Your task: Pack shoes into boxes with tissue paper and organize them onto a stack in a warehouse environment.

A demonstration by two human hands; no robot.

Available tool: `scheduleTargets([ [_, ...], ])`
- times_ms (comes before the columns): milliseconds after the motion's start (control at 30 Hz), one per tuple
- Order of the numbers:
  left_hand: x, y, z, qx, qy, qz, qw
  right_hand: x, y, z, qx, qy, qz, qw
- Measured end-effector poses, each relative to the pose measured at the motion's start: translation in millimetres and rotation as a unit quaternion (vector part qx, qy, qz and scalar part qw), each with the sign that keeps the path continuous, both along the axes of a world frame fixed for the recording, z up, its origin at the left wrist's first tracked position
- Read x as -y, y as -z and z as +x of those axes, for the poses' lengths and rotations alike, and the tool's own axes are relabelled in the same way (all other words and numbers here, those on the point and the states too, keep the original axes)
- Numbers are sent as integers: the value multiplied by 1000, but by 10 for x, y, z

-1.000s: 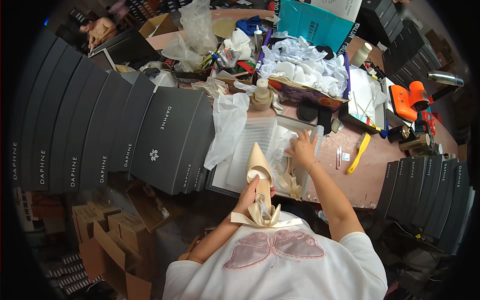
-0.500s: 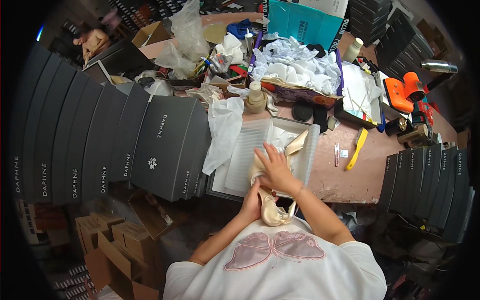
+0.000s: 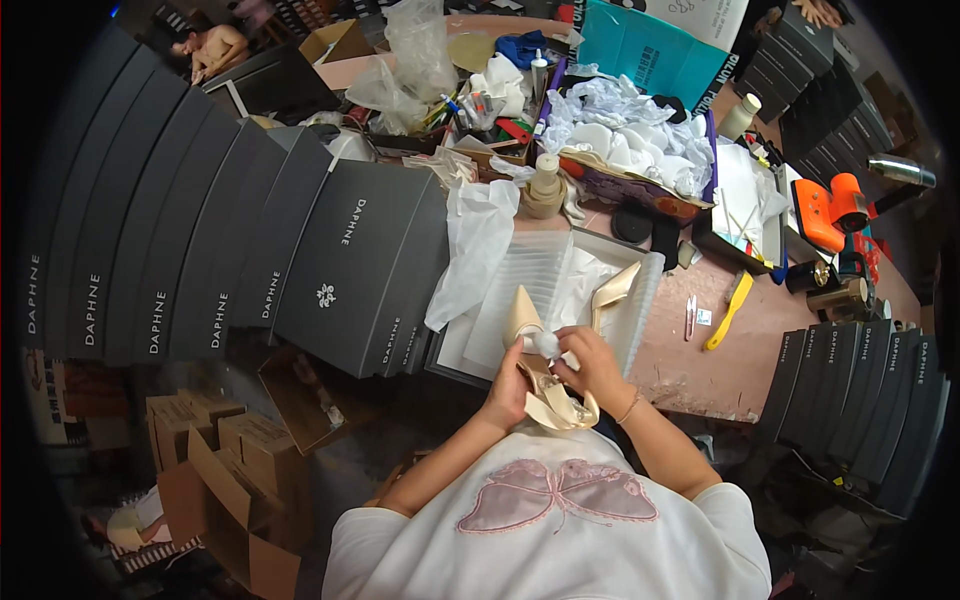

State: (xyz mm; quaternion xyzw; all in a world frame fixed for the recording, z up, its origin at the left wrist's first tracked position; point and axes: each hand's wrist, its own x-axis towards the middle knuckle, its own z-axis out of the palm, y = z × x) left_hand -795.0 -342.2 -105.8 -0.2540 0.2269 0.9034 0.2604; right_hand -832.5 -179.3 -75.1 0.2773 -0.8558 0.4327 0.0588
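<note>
A cream satin pointed-toe shoe (image 3: 522, 316) with an ankle strap is held over the open shoe box (image 3: 651, 292), toe pointing away from me. My left hand (image 3: 506, 390) is closed round its left side. My right hand (image 3: 592, 366) pinches a white wad of stuffing (image 3: 546, 345) at the opening of the toe. How far the wad reaches inside the shoe is hidden. The shoe's straps (image 3: 560, 410) hang in loops close to my white shirt. In the box, the matching shoe (image 3: 614, 286) lies on white tissue beside translucent ribbed wrapping (image 3: 505, 275).
Dark shoe boxes (image 3: 350, 265) stand stacked at the left, more (image 3: 850, 400) at the right. A purple-edged box of crumpled paper (image 3: 625, 140) sits behind. Beside a small snipper (image 3: 690, 317) lies a yellow-handled brush (image 3: 730, 310). A bottle (image 3: 545, 188) stands behind the shoe box.
My right hand has drawn back from over the shoe's toe to its opening, where the white wad now shows. The pointed toe is uncovered. The whole view has shifted slightly.
</note>
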Motion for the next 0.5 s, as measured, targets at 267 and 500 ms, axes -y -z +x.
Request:
scheduleTargets([
  [267,-211,197,21,-65,103,-163,979,-74,-1,47,75,46,119,989],
  [500,-654,-96,-99,-74,203,-19,976,-370,-19,82,133,226,-56,963],
])
